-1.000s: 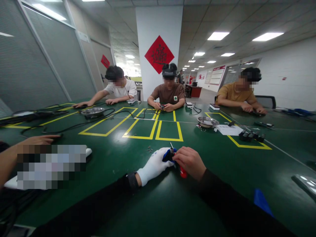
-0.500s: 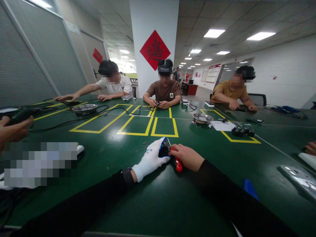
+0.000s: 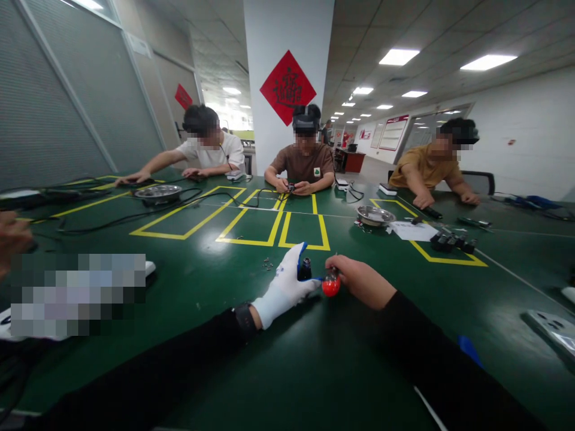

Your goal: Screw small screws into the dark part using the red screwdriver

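My left hand [image 3: 291,276], in a white glove with a blue palm, has its thumb and fingers spread apart. In the gap between them stands a small black part [image 3: 306,269] with a metallic top; whether the palm touches it is hidden. Just right of the gloved thumb, my bare right hand [image 3: 354,276] is closed around a screwdriver with a red and black handle [image 3: 331,285]. Its rounded red end faces me, and the shaft is hidden. Several small screws [image 3: 268,263] lie on the table left of the glove.
The green table [image 3: 202,371] carries yellow tape outlines. Metal bowls [image 3: 375,216] stand farther back, near a white paper [image 3: 412,231] and several black parts [image 3: 453,240]. Cables [image 3: 117,224] run across the left. A phone-like object [image 3: 554,330] lies right. Several people sit around the table.
My left hand has loosened, its fingers spreading from the black part. My right hand has turned the screwdriver so its handle end points toward me. The view has shifted slightly left.
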`<action>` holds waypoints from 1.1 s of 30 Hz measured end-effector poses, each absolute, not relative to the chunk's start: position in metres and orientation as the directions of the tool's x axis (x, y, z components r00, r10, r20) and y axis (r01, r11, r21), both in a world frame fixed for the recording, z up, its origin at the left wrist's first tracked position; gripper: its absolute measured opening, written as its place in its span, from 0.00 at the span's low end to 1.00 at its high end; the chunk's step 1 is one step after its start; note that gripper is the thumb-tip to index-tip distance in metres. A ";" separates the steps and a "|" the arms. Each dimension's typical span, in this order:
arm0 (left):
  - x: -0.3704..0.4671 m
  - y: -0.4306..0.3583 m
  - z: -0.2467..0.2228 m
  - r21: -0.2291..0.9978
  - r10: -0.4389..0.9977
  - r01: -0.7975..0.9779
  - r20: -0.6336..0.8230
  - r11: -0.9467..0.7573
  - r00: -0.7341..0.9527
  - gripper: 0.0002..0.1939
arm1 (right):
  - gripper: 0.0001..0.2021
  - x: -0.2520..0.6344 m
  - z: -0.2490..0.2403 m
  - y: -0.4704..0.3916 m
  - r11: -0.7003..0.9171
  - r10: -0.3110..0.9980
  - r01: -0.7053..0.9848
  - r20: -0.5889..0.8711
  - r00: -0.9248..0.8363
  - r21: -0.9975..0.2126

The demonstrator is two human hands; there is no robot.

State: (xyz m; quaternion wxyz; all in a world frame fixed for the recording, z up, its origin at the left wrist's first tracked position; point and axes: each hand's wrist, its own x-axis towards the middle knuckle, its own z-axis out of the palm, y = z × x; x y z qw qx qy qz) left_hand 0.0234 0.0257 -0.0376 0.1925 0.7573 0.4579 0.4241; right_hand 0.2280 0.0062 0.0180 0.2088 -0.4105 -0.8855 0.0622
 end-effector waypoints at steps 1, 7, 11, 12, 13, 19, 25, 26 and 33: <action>0.022 0.025 -0.038 0.694 0.861 0.515 0.454 -0.504 0.230 0.42 | 0.13 0.226 0.019 0.005 0.664 0.742 0.671 0.401 -0.537 -0.330; 0.017 0.018 -0.037 0.710 0.839 0.449 0.435 -0.543 0.327 0.35 | 0.11 0.203 0.002 -0.003 0.593 0.796 0.194 0.606 0.007 -0.781; 0.017 0.016 -0.030 0.731 0.832 0.414 0.395 -0.542 0.391 0.29 | 0.10 0.195 -0.003 -0.007 0.569 0.814 -0.042 0.555 0.171 -0.821; 0.016 0.016 -0.028 0.733 0.833 0.415 0.390 -0.539 0.393 0.28 | 0.09 0.194 -0.002 -0.009 0.582 0.804 -0.056 0.565 0.184 -0.811; 0.016 0.016 -0.026 0.734 0.834 0.416 0.385 -0.536 0.395 0.27 | 0.09 0.194 0.000 -0.011 0.595 0.796 -0.063 0.576 0.186 -0.801; 0.015 0.013 -0.018 0.781 0.823 0.348 0.346 -0.519 0.451 0.26 | 0.08 0.183 0.002 -0.030 0.648 0.762 -0.036 0.647 0.035 -0.761; 0.016 0.013 -0.017 0.810 0.816 0.303 0.328 -0.502 0.475 0.26 | 0.07 0.182 -0.004 -0.033 0.704 0.707 0.005 0.700 -0.101 -0.710; 0.016 0.014 -0.018 0.806 0.811 0.300 0.334 -0.510 0.480 0.26 | 0.08 0.183 -0.005 -0.033 0.697 0.713 0.027 0.689 -0.128 -0.716; 0.015 0.017 -0.021 0.781 0.783 0.287 0.374 -0.555 0.498 0.26 | 0.09 0.185 -0.008 -0.032 0.685 0.723 0.057 0.668 -0.178 -0.726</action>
